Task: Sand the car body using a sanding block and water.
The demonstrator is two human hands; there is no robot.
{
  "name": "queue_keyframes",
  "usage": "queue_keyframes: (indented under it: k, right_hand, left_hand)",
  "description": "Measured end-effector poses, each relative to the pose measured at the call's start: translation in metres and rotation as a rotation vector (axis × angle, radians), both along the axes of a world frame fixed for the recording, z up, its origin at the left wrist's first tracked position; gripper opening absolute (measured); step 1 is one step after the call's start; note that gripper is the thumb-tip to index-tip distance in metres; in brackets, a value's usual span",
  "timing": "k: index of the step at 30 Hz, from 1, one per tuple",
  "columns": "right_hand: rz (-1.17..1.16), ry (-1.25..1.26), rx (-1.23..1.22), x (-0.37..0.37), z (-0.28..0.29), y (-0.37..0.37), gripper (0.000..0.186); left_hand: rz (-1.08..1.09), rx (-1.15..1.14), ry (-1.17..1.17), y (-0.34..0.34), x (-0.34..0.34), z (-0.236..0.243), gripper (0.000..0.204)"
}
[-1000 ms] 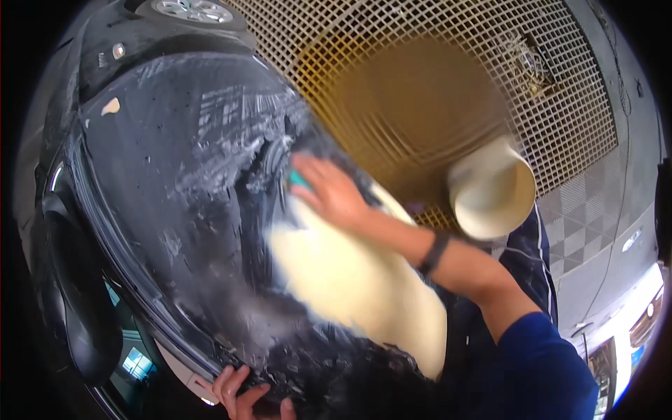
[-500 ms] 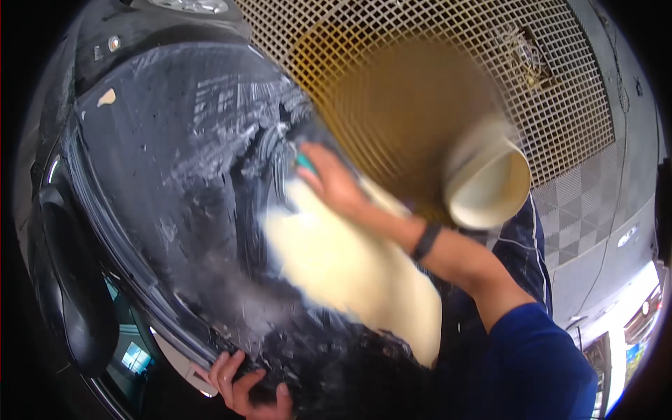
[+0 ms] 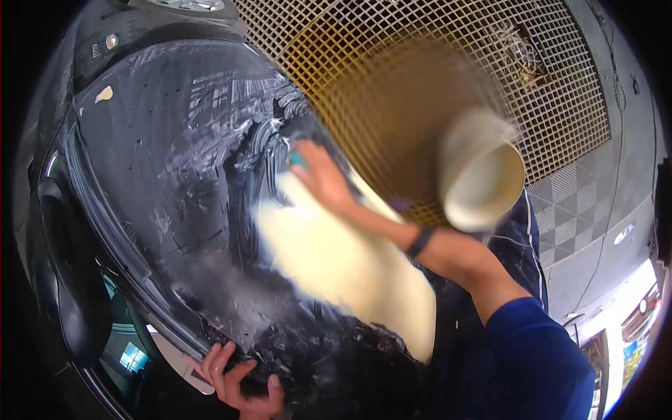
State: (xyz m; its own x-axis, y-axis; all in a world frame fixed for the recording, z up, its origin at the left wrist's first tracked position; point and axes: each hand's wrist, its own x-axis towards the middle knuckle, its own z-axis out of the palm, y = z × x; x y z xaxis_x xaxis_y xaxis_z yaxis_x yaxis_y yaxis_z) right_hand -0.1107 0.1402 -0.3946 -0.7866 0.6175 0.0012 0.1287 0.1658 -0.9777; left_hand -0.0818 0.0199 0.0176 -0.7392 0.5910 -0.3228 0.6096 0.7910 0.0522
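Seemingly for balance, the left hand [image 3: 241, 383] rests spread fingers on the black car door [image 3: 150, 150], while the right hand [image 3: 323, 179] holds a teal block [image 3: 297, 160] against it, fingers together.

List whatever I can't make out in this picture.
All in the head view:
- Green pad: full shape, mostly hidden by the right hand.
- Left hand: its wrist, cut off by the lower edge.
- Car wheel: most of it, cut off by the top edge.
- Cream bucket: contents, too blurred to identify.
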Motion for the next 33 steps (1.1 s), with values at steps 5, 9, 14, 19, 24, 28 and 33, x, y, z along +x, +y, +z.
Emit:
queue_keyframes:
  k: [5, 9, 14, 19, 24, 28, 33]
  right_hand:
    - [0.111, 0.122, 0.114, 0.027, 0.046, 0.002, 0.051]
    - [0.084, -0.068, -0.042, -0.009, 0.035, -0.012, 0.049]
    - [0.172, 0.158, 0.093, -0.006, 0.037, 0.003, 0.045]
    - [0.092, -0.145, -0.217, -0.007, -0.07, 0.01, 0.056]
    - [0.255, -0.073, -0.423, 0.048, 0.055, 0.009, 0.068]
    - [0.305, 0.254, -0.072, 0.057, 0.099, -0.001, 0.069]
    - [0.044, -0.266, -0.113, -0.013, -0.134, -0.012, 0.057]
  left_hand:
    - [0.002, 0.01, 0.006, -0.01, 0.003, -0.006, 0.042]
    - [0.035, 0.02, 0.024, -0.01, 0.002, 0.001, 0.041]
    - [-0.007, -0.128, 0.028, -0.007, 0.001, 0.013, 0.042]
    - [0.053, -0.01, 0.008, -0.013, 0.0, -0.007, 0.041]
    - [0.01, -0.119, 0.07, -0.022, -0.001, 0.004, 0.041]
    - [0.007, 0.045, 0.043, -0.01, -0.001, -0.001, 0.032]
    - [-0.064, 0.089, 0.005, -0.002, -0.008, -0.014, 0.031]
